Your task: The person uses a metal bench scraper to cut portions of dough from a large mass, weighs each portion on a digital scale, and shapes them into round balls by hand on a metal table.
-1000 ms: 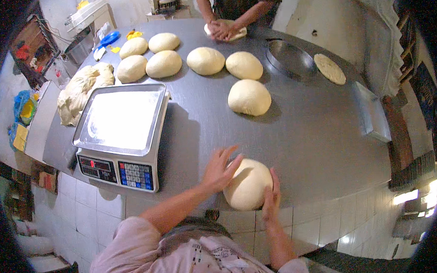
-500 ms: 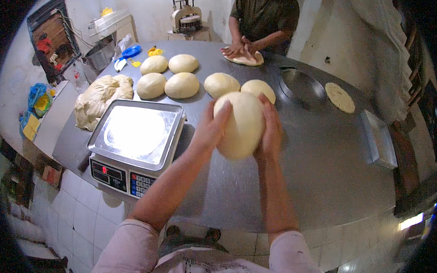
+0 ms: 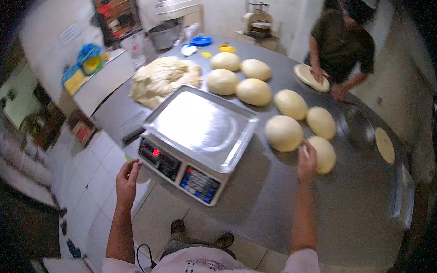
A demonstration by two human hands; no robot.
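My left hand (image 3: 127, 182) hangs near the front left corner of the digital scale (image 3: 185, 166), empty, its fingers loosely stretched and slightly apart. The fingers of my right hand (image 3: 306, 161) are against the near edge of a smooth, pale dough ball (image 3: 322, 155) on the steel table, not wrapped round it. Just beyond and to the left sits another round dough ball (image 3: 284, 133). The scale's shiny metal pan (image 3: 199, 125) holds nothing. More dough balls (image 3: 253, 92) stand behind the scale, beside a large uncut dough mass (image 3: 164, 80).
Across the table, a person (image 3: 345, 48) has hands at a flattened dough round (image 3: 311, 78). A round dark pan (image 3: 356, 124), a flat dough disc (image 3: 385, 145) and a metal tray (image 3: 402, 197) lie on the right. A dark-handled tool (image 3: 133, 135) sits left of the scale.
Both hands have released the dough ball they held up; it now appears to rest on the table. My left hand has swung left past the scale. The view has turned left.
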